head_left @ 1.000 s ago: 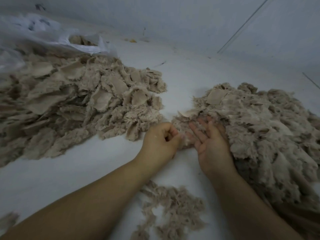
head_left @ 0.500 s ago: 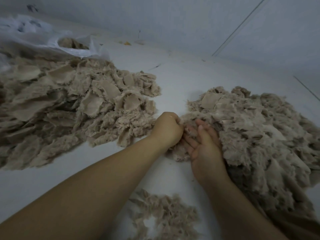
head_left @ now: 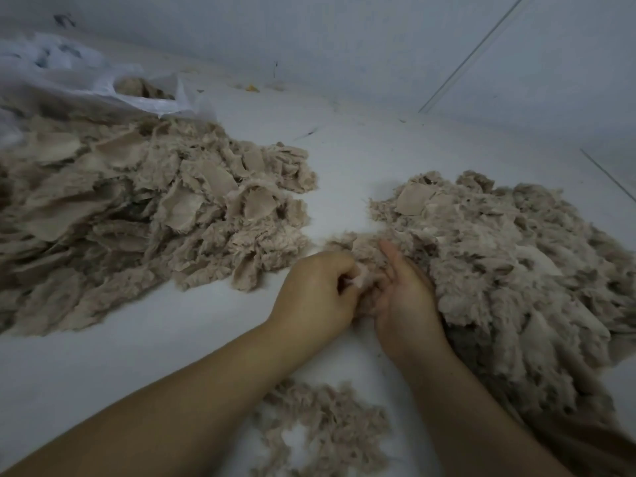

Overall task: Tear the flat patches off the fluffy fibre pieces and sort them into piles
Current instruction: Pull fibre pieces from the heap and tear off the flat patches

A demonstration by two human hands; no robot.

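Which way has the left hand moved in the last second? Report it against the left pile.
Yes, slightly: the left hand has shifted right, away from the left pile, closing against the right hand and pinching a fibre piece.

On the table (head_left: 344, 160) one heap of fibre pieces (head_left: 144, 215) lies to the left and a second heap (head_left: 509, 270) to the right, well apart across a bare strip. Behind the left heap, against the wall (head_left: 344, 46), lies a plastic bag (head_left: 103, 80) with more pieces in its mouth. The left hand (head_left: 316, 290) and right hand (head_left: 402, 294) meet at the near left edge of the right heap, and a small loose pile (head_left: 320, 428) lies nearer, between the forearms.
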